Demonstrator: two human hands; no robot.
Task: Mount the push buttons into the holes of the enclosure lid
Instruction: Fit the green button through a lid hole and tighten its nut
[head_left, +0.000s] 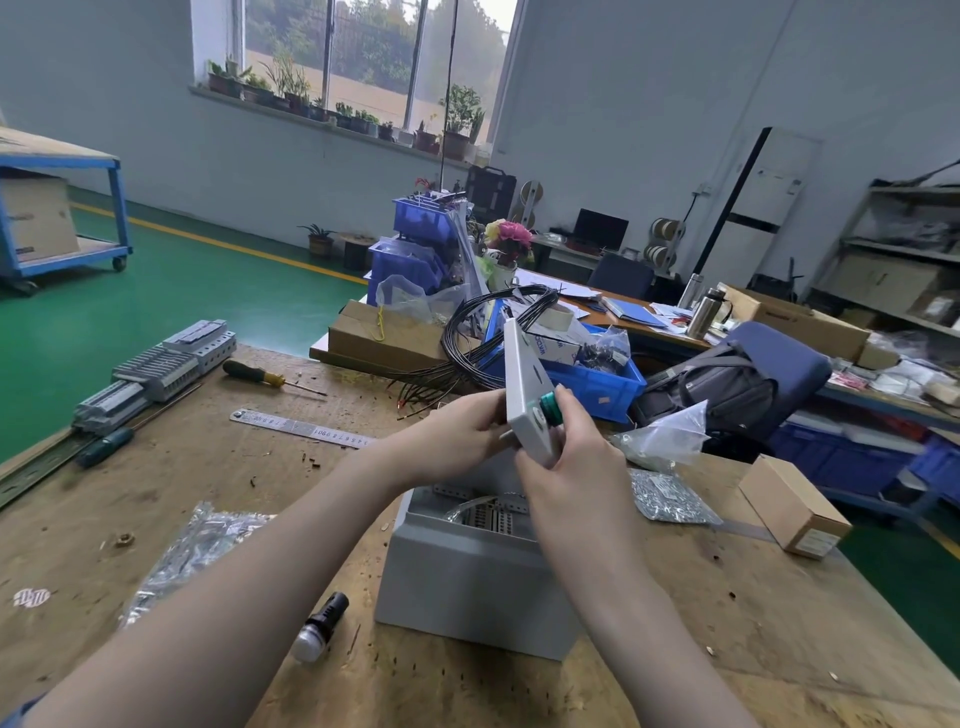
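Both hands hold the grey lid (524, 395) raised on edge above the open grey box (470, 561), which stands on the wooden counter (270, 467) near the middle. The left hand (457, 434) has its grip on the lid's left, rear side, fingers curled behind it. The right hand (569, 462) grips the lid's near lower edge, with its fingers curled round the green button (551, 406) that sits in a hole of the lid, its head on the face turned right.

Inside the box a row of terminals shows. On the near counter, left of the box, lies a black lamp (322, 626) with a clear dome, on its side and apart from the box. Further left lies a clear bag (192, 551) of parts. A steel ruler (301, 428) lies flat beyond the left forearm, a screwdriver (270, 378) with a black and yellow handle beyond that, and a teal one (106, 446) by the grey terminal blocks (156, 366) at the left edge. To the right of the box lie another bag (670, 496) of small parts and a small carton (795, 506). Far behind the lid a coil of black wire (478, 338) rests against a blue bin (597, 382).
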